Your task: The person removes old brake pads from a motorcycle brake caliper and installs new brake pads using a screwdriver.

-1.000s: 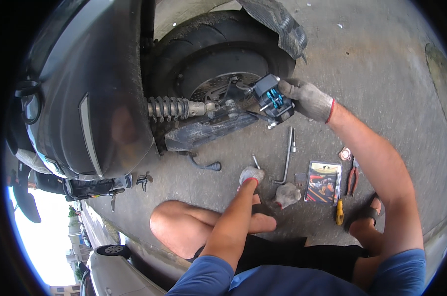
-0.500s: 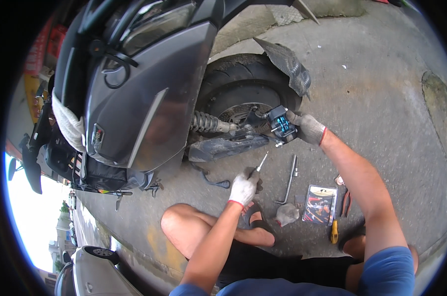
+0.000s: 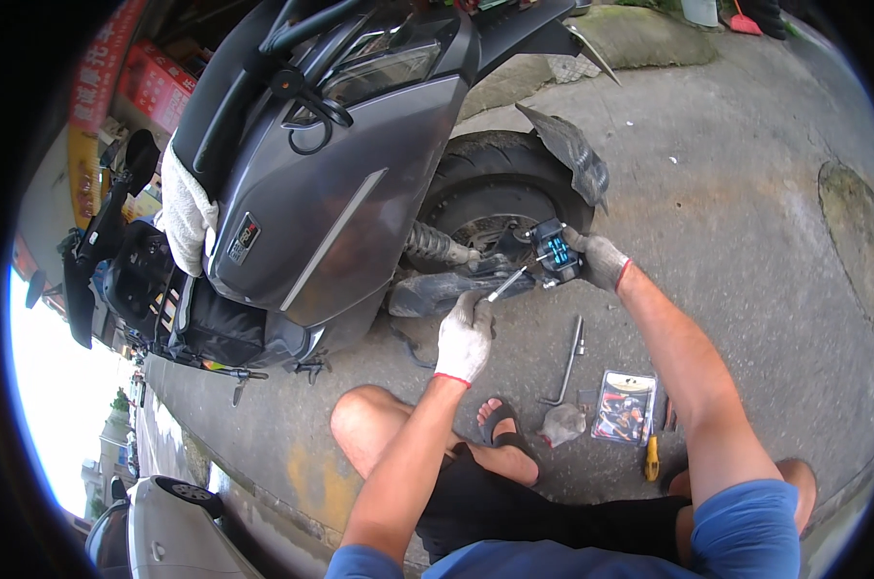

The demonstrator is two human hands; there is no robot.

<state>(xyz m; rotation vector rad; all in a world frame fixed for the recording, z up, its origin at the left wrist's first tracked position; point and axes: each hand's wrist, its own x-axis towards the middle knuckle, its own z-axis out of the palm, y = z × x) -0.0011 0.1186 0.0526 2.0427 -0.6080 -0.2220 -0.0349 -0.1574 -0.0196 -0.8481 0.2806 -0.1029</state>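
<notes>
My left hand, in a white knit glove with a red cuff, is closed around a slim silver rod-shaped tool. The tool slants up to the right, its tip close to the brake caliper; whether they touch is unclear. My gloved right hand grips the right side of this black brake caliper, which has blue parts inside. The caliper is beside the scooter's rear wheel, near the brake disc and the shock absorber. My right fingertips are partly hidden behind the caliper.
The large grey scooter fills the upper left. On the concrete near my feet lie an L-shaped wrench, a crumpled grey glove-like bundle, a packaged card, pliers and a yellow-handled screwdriver. A parked car stands lower left.
My left hand has moved up and slightly left, bringing the rod-shaped tool's tip up to the caliper. My right hand keeps its grip. The view has shifted, with the scooter appearing further right.
</notes>
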